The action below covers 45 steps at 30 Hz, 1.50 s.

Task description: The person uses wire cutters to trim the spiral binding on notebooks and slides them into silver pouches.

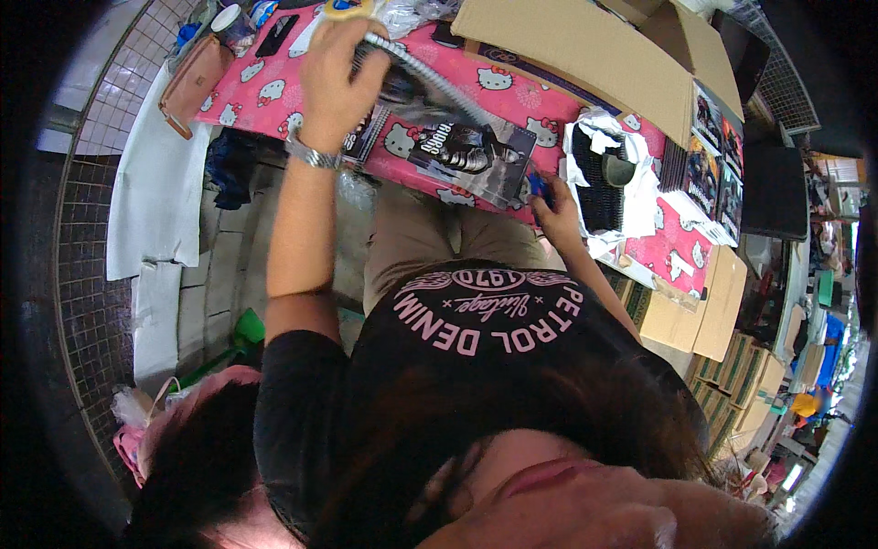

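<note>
Left hand (337, 82): fingers wrapped round a flexible metal hose (430, 78), above the bench (265, 91).
Right hand (553, 212): fingers pinched on a small blue thing (538, 186) at the bench's near edge.
Between them: dark printed package (471, 156) lying flat.
Right of it: black tray (599, 178) in white paper.

Counts, approx: 2 hands – left hand (337, 78) at 12 o'clock, right hand (555, 212) at 2. 1 metal hose (430, 78), 1 wristwatch (311, 154), 1 brown pouch (190, 84) at 11, 1 big cardboard box (585, 46) at 1, 1 pink tablecloth (265, 91).
</note>
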Available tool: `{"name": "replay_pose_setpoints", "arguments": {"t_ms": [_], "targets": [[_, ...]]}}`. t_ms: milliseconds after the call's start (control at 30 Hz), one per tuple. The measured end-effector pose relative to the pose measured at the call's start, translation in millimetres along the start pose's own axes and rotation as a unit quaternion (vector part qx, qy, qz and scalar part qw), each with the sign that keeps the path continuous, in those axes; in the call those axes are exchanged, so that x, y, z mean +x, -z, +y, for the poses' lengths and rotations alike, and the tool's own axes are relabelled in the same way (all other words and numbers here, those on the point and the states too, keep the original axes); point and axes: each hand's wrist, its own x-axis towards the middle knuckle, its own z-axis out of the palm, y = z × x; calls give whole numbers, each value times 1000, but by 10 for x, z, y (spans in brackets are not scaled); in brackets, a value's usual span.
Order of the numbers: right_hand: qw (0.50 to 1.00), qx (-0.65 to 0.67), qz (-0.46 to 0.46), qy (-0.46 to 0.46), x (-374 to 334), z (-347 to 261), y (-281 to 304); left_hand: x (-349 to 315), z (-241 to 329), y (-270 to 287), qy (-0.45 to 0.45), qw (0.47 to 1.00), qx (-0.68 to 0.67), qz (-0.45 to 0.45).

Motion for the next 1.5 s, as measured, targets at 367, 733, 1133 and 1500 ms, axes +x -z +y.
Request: {"name": "replay_pose_setpoints", "arguments": {"t_ms": [367,733,1133,1500], "targets": [[945,-234,193,121,607,29,395,-881,-1724,-1249,88,920,154,-350],[884,-455,50,-91,1039,695,453,-1963,-2505,-674,297,892,142,-308],[846,-526,49,-70,1044,782,359,-1963,-2448,-805,356,848,198,-338],[862,-501,74,-36,1116,685,370,-892,-752,-1321,155,841,464,-230]]}}
